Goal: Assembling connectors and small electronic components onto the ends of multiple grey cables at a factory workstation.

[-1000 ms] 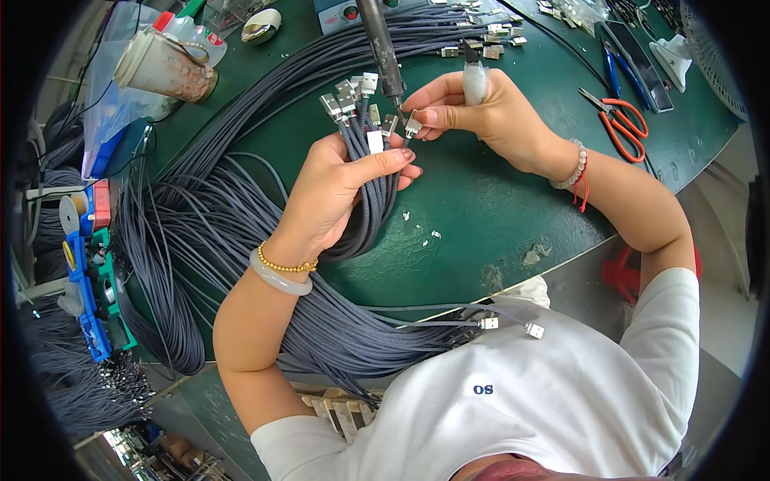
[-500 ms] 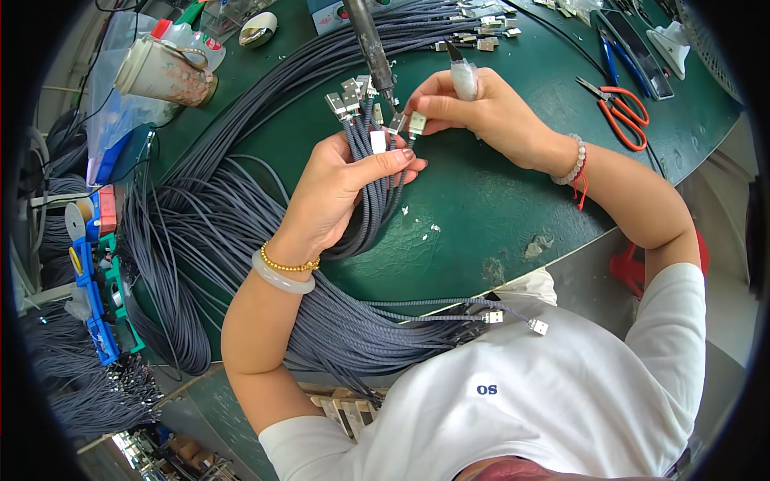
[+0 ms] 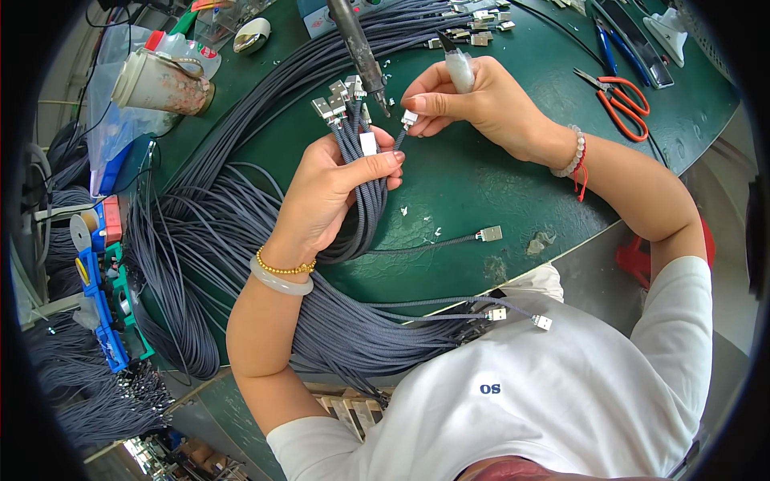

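Wrapped round a bundle of grey braided USB cables, my left hand is closed, the metal plugs fanning out above it. My right hand pinches the plug of one cable, held a little apart from the bundle. The same hand also carries a small dark-bladed knife with a wrapped, whitish handle, its blade pointing up and away. Between the plugs and my right fingertips hangs the tip of a soldering iron. One cable's plug lies on the green table near me.
A large heap of grey cables spreads over the left side, more plugs lying at the back. Orange-handled pliers, blue-handled pliers and a phone lie at right. A flowered cup stands at far left.
One cable has dropped from the bundle, and its plug now lies on the table. My right hand has drawn another plug slightly away. Both hands and the soldering iron appear shifted left.
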`<state>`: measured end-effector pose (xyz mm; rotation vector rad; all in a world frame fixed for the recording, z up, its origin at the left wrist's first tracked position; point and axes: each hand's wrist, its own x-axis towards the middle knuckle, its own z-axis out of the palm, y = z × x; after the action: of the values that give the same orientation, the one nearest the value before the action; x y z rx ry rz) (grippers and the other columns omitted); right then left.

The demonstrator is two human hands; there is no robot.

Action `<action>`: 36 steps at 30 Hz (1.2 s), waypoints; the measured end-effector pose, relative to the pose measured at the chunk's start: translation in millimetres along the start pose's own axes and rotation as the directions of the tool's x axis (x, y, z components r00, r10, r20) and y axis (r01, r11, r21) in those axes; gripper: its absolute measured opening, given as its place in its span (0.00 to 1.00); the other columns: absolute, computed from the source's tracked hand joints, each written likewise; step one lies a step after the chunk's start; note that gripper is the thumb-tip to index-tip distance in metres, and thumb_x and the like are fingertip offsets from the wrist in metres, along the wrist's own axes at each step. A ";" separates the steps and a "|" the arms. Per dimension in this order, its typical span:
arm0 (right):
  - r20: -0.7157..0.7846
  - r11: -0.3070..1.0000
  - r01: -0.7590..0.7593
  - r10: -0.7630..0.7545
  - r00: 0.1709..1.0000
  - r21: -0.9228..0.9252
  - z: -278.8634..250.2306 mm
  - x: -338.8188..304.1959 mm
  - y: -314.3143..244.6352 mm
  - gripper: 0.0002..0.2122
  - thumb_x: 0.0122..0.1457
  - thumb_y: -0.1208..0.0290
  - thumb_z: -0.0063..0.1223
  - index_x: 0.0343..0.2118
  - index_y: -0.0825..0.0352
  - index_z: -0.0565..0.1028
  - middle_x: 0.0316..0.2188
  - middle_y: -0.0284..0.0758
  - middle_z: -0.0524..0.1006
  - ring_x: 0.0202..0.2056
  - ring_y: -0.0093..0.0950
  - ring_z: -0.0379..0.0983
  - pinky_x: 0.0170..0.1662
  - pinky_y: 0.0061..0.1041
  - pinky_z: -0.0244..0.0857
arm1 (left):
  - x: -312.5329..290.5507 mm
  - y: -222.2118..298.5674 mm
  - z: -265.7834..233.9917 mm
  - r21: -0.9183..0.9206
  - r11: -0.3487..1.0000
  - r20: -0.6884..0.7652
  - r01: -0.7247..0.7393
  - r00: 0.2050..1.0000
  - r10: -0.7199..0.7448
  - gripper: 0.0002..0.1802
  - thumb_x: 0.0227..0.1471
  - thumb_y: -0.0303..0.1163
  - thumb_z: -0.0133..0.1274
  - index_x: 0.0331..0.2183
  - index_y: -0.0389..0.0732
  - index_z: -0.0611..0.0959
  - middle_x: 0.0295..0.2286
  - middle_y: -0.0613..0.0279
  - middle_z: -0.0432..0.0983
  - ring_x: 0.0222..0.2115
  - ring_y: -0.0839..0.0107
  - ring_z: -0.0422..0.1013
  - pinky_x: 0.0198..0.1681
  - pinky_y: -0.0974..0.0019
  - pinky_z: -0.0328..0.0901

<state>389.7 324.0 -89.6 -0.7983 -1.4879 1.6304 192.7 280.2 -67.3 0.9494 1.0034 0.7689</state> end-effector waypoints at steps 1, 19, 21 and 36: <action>-0.016 0.999 -0.031 0.031 0.999 0.010 -1.6 -0.4 -0.8 0.10 0.50 0.70 0.54 0.31 0.73 0.73 0.24 0.36 0.75 0.26 0.22 0.73 0.32 0.18 0.68 | 1.7 -0.6 0.9 0.020 1.000 -0.014 -0.003 1.000 0.004 0.11 0.41 0.24 0.55 0.31 0.33 0.73 0.25 0.60 0.72 0.25 0.74 0.68 0.30 0.72 0.64; -0.015 0.994 -0.027 0.028 0.999 0.105 1.5 -7.2 -10.6 0.09 0.51 0.72 0.51 0.31 0.74 0.70 0.25 0.38 0.74 0.30 0.27 0.74 0.36 0.21 0.70 | -0.6 0.6 12.1 -0.061 0.993 -0.165 -0.098 0.983 0.087 0.12 0.44 0.27 0.54 0.32 0.31 0.74 0.23 0.62 0.69 0.21 0.80 0.63 0.22 0.77 0.57; -0.016 0.994 -0.015 0.016 1.000 0.107 6.8 -7.3 -15.0 0.09 0.51 0.73 0.51 0.31 0.74 0.70 0.25 0.39 0.74 0.30 0.27 0.74 0.36 0.22 0.70 | -3.9 3.5 11.1 -0.065 0.992 -0.181 -0.110 0.979 0.096 0.12 0.43 0.27 0.54 0.32 0.31 0.74 0.23 0.62 0.69 0.20 0.80 0.62 0.21 0.77 0.57; -0.014 0.986 0.081 -0.079 0.997 0.146 35.5 -5.2 -23.7 0.07 0.51 0.76 0.51 0.30 0.74 0.69 0.27 0.42 0.75 0.31 0.30 0.75 0.36 0.23 0.70 | -26.9 17.4 -1.6 -0.223 0.968 -0.224 -0.115 0.973 0.064 0.08 0.41 0.24 0.54 0.27 0.30 0.75 0.18 0.62 0.68 0.14 0.80 0.60 0.18 0.76 0.55</action>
<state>365.0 301.9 -62.1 -0.6550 -1.3590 1.6526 179.9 264.2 -42.6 0.7202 1.0343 1.0597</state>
